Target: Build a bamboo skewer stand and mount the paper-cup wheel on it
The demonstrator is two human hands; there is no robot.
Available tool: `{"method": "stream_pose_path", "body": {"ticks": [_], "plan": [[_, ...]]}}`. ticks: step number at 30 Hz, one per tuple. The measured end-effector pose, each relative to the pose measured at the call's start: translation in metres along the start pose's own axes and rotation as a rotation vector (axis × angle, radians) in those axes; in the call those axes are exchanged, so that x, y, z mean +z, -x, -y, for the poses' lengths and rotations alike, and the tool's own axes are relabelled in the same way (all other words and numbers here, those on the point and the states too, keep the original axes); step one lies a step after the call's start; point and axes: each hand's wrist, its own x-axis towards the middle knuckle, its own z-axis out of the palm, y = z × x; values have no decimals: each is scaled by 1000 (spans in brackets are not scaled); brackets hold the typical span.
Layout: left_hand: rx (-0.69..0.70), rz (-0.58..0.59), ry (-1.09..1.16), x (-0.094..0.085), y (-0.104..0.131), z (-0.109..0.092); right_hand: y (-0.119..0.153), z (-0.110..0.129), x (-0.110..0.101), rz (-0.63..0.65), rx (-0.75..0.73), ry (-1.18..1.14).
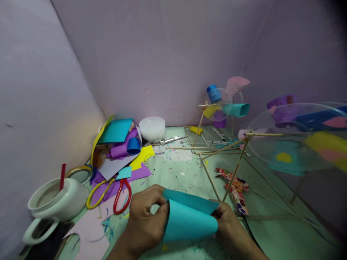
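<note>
A sheet of turquoise paper, bent into a loose curl, is held between both hands above the green table. My left hand pinches its left edge between thumb and bent fingers. At the opposite end, my right hand grips the narrower side, with its fingertips partly hidden behind the paper. Left of my left hand lie scissors with one red handle and one yellow handle; their blades are hidden by paper scraps. A hot glue gun wrapped in patterned covering rests beyond my right hand.
A white teapot holding a red stick stands at left. Behind it are piled coloured papers and a white bowl. Two stick frames carry clear discs with paper pieces at right. Walls close in behind and left.
</note>
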Motion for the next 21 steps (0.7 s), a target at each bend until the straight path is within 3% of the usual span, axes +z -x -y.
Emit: {"method": "stream_pose_path", "body": {"ticks": [6,10,14,21], "plan": [[-254,-36,53,3,4,-3,3,2,2,-19,7,1],[-279,-41,101,3,3,-9,6,18,15,71,38,-75],[-376,-47,225,3,-1,-8,6,21,23,67,81,-100],[-581,-85,485,2,-8,7,6,5,10,-31,-62,0]]}}
